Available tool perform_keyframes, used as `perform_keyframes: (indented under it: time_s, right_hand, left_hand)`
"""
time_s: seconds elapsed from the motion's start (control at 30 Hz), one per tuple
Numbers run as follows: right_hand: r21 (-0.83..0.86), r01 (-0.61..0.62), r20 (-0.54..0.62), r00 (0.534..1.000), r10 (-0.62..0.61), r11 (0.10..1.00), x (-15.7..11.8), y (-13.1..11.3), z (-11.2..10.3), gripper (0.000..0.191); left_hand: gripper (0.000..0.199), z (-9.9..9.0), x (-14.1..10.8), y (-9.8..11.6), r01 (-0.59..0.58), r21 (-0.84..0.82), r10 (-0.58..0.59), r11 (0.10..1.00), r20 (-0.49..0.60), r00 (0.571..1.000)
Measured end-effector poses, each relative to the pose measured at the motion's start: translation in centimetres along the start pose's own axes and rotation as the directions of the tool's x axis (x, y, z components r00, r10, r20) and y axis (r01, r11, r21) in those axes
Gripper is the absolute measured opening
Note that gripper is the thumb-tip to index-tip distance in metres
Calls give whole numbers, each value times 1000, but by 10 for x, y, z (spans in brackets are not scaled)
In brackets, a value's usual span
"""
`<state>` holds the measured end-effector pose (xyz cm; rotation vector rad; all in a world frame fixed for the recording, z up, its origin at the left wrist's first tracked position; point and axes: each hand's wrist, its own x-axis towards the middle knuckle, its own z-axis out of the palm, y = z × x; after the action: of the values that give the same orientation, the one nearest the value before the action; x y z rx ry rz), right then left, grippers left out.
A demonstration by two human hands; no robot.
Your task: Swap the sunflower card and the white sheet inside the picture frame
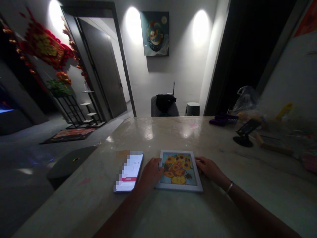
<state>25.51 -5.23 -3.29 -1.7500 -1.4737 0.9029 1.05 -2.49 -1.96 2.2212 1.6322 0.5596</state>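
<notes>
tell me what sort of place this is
Probably a home, perhaps its dining area: there is a large table with a chair beyond it, a red festive wall hanging and a leafy plant.

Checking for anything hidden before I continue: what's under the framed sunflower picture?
The framed sunflower picture lies on the table, whose surface shows around it. Directly beneath, the table is covered, so whether anything else is there cannot be seen.
</notes>
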Motion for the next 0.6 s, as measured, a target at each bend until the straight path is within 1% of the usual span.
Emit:
perform_keyframes:
  time_s: [0.1,0.17,0.3,0.6]
  right_hand:
    - [-48,121,-39,992,-123,991,0,2,0,32]
    - [-88,178,-36,983,-182,980,0,2,0,32]
    - [-121,206,-11,978,-208,971,2,4,-1,37]
    - [-185,207,-44,975,-218,961,4,14,2,39]
  left_hand:
    - [36,0,-1,-1,7,-25,-7,1000,-5,1000]
    - [36,2,0,-2,9,-41,-9,999,-5,1000]
    - [35,4,1,-3,7,-78,-7,997,6,1000]
    - [33,13,4,-6,-17,-109,17,994,-6,1000]
